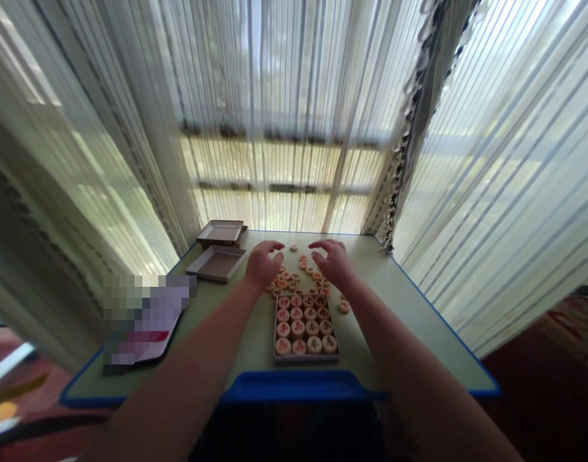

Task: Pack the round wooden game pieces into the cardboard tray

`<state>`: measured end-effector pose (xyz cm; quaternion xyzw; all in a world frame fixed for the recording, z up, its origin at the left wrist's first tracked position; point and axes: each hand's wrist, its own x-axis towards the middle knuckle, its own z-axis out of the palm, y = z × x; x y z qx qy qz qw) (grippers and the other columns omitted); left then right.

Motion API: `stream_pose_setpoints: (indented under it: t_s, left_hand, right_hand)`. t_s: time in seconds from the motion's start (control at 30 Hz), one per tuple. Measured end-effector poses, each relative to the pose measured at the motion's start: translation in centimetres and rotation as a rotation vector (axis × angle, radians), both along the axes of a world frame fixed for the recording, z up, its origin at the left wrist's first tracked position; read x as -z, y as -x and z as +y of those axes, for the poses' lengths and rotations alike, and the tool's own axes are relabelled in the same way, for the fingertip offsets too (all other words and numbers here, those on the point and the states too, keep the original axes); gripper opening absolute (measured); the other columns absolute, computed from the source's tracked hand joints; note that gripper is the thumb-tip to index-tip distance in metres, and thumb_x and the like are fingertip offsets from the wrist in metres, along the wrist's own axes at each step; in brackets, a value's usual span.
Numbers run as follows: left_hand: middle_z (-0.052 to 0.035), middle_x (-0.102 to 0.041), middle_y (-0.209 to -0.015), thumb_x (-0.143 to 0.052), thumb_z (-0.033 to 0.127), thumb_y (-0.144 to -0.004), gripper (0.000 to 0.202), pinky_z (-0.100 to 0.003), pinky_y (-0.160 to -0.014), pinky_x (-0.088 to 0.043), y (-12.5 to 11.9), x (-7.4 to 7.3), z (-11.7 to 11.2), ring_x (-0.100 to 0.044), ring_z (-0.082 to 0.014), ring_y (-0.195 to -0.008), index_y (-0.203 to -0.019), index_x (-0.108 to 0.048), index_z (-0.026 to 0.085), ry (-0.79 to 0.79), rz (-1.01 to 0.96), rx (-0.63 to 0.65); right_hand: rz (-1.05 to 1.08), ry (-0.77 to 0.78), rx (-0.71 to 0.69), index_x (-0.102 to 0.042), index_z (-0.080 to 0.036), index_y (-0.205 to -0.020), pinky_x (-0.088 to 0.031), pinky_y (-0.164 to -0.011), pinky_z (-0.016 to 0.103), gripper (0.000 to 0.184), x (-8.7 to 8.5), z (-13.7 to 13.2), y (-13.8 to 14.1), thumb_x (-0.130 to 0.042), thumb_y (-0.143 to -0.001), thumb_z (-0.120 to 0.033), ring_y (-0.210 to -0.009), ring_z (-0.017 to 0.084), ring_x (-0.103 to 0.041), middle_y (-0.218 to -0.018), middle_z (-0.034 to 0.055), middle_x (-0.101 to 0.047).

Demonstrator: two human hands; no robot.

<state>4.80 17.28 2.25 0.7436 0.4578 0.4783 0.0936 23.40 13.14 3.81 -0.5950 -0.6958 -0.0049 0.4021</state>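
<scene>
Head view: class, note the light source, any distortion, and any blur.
In the head view, daylight backlights the sheer curtains; its wide lens fans the curtain folds outward; a pixelated patch masks something on the table; the left hand and right hand look slightly soft.

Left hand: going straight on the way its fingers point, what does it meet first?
Likely the lone xiangqi piece just beyond the fingers of the left hand, before the right hand. Depth is unclear; the hand may hover and pass over it.

both hands, left hand (262, 264) and right hand (333, 262), rest spread over loose round game pieces (294, 277) beyond a filled tray (306, 357).
</scene>
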Motion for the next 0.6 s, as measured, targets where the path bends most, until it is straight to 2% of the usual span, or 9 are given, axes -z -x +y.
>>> stream_pose_setpoints:
  t_s: [0.13,0.23,0.33,0.47,0.53,0.6]
  left_hand:
    - [-0.0057,-0.065,-0.086,-0.051,0.020,-0.068,0.021,-0.034,-0.081,-0.045,0.6,1.5,1.0,-0.057,-0.0200,-0.082,-0.083,-0.066,0.017,-0.023,0.131,-0.015]
    - [-0.0052,-0.066,-0.084,-0.052,0.020,-0.067,0.021,-0.033,-0.078,-0.046,0.6,1.9,1.8,-0.058,-0.0197,-0.079,-0.081,-0.067,0.018,0.044,0.122,-0.060]
    - [-0.0042,-0.066,-0.083,-0.053,0.019,-0.065,0.020,-0.031,-0.076,-0.047,0.2,2.0,2.0,-0.058,-0.0195,-0.077,-0.079,-0.067,0.019,0.096,0.132,-0.046]
    - [-0.0052,-0.065,-0.086,-0.053,0.018,-0.063,0.022,-0.031,-0.078,-0.046,-0.1,1.4,1.4,-0.058,-0.0201,-0.079,-0.079,-0.069,0.019,0.119,0.184,0.001]
    - [-0.0058,-0.064,-0.085,-0.053,0.018,-0.063,0.022,-0.030,-0.078,-0.045,0.2,0.6,0.9,-0.058,-0.0201,-0.081,-0.078,-0.068,0.018,0.108,0.222,0.015]
    - [-0.0053,-0.064,-0.080,-0.055,0.021,-0.062,0.019,-0.029,-0.071,-0.045,0.7,-0.4,0.3,-0.058,-0.0192,-0.076,-0.076,-0.067,0.017,0.132,0.283,0.045]
  right_hand:
    - [-0.205,0.018,-0.062,-0.067,-0.024,-0.090,-0.034,-0.087,0.039,0.021,1.9,0.5,-0.5,-0.053,-0.075,-0.027,-0.093,0.024,-0.046,-0.095,0.0055,-0.062]
    - [-0.279,0.030,-0.032,-0.067,-0.024,-0.093,-0.035,-0.085,0.038,0.023,2.1,0.6,-1.1,-0.051,-0.077,-0.027,-0.093,0.024,-0.045,-0.095,0.0063,-0.062]
    - [-0.313,0.074,-0.006,-0.067,-0.024,-0.094,-0.037,-0.081,0.037,0.024,2.0,0.6,-1.5,-0.051,-0.077,-0.026,-0.090,0.024,-0.045,-0.093,0.0067,-0.062]
    - [-0.349,0.125,-0.030,-0.067,-0.025,-0.094,-0.038,-0.078,0.036,0.024,1.9,0.3,-1.3,-0.051,-0.077,-0.028,-0.089,0.024,-0.046,-0.093,0.0066,-0.063]
    - [-0.362,0.148,-0.078,-0.067,-0.026,-0.095,-0.037,-0.078,0.035,0.024,1.7,0.1,-1.0,-0.051,-0.078,-0.030,-0.089,0.023,-0.046,-0.094,0.0059,-0.062]
    - [-0.357,0.153,-0.121,-0.067,-0.027,-0.095,-0.037,-0.079,0.035,0.024,1.7,0.0,-0.7,-0.051,-0.078,-0.032,-0.088,0.023,-0.046,-0.094,0.0052,-0.062]
